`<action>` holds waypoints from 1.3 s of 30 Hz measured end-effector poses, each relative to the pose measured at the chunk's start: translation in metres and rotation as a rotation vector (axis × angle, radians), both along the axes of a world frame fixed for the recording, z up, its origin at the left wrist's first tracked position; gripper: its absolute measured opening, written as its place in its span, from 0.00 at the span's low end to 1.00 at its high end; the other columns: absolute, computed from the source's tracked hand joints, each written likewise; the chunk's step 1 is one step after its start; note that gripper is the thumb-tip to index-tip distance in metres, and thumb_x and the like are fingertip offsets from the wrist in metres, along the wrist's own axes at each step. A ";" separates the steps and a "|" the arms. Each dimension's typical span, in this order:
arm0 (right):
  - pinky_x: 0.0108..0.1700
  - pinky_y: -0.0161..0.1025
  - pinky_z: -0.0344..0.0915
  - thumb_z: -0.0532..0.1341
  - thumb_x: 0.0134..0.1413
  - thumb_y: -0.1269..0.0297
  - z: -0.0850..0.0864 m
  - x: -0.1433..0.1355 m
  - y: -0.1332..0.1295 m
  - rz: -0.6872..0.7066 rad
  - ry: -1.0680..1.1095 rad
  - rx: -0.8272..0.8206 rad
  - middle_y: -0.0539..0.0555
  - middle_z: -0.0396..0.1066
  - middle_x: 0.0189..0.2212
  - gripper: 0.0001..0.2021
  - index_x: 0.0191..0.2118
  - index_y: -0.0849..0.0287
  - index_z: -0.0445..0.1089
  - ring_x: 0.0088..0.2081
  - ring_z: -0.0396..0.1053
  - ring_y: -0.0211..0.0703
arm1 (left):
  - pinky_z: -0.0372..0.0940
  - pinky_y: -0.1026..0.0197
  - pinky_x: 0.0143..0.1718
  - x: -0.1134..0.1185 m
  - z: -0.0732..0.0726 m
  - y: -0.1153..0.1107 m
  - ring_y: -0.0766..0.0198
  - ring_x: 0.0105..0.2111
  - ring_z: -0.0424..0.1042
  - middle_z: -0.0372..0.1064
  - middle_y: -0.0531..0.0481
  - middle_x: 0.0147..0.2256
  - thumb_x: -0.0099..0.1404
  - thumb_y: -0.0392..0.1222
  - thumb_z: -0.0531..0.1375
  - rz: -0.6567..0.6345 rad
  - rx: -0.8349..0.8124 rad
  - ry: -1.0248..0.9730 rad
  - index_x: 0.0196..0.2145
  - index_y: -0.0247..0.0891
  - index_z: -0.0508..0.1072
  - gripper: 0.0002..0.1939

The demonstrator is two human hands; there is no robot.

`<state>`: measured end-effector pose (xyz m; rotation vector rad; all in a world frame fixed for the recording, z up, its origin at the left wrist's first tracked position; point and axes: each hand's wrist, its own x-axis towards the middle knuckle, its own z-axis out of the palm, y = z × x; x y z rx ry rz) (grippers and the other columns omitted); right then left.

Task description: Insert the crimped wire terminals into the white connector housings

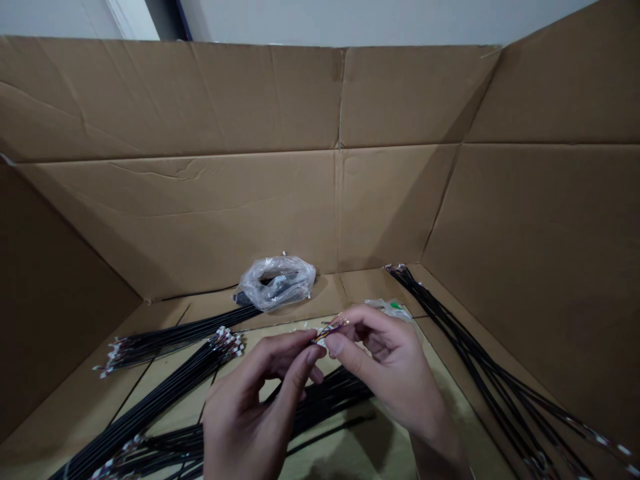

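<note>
In the middle of the head view, my left hand (265, 393) pinches the end of a cable between thumb and forefinger. Thin coloured wires (326, 331), orange and dark among them, fan out from that end. My right hand (385, 367) has its thumb and forefinger closed on the wire tips, just right of the left fingertips. Small pale ends show near the right fingertips, too small to make out. Below both hands lies a bundle of black cables (330, 400), partly hidden by the left hand.
Cardboard walls (225, 200) surround the work surface. At the left lie cable bundles (170, 393) with white connectors (227, 341). A clear plastic bag (280, 283) sits at the back, and a smaller bag (387, 307) behind the right hand. More black cables (465, 360) run along the right wall.
</note>
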<state>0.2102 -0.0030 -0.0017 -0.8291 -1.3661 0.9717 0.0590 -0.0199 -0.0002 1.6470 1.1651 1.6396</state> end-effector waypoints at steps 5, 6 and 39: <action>0.33 0.32 0.67 0.68 0.58 0.68 0.003 0.002 -0.001 0.032 -0.003 -0.021 0.46 0.75 0.27 0.03 0.33 0.55 0.75 0.29 0.71 0.35 | 0.70 0.73 0.22 0.001 -0.002 0.003 0.69 0.22 0.75 0.79 0.56 0.27 0.65 0.38 0.65 0.011 -0.013 0.002 0.39 0.46 0.81 0.06; 0.33 0.32 0.68 0.68 0.57 0.67 0.003 0.002 -0.001 0.030 0.008 -0.032 0.46 0.75 0.27 0.03 0.33 0.55 0.75 0.29 0.71 0.36 | 0.71 0.72 0.22 0.001 -0.002 0.004 0.69 0.22 0.75 0.78 0.56 0.26 0.65 0.38 0.65 0.007 -0.017 0.005 0.40 0.45 0.80 0.06; 0.29 0.32 0.64 0.68 0.58 0.68 0.002 -0.001 0.000 -0.014 -0.038 0.004 0.46 0.73 0.26 0.03 0.33 0.54 0.74 0.27 0.68 0.35 | 0.70 0.69 0.30 -0.004 -0.002 0.007 0.70 0.28 0.76 0.78 0.56 0.34 0.69 0.35 0.61 0.007 0.222 0.311 0.41 0.46 0.77 0.07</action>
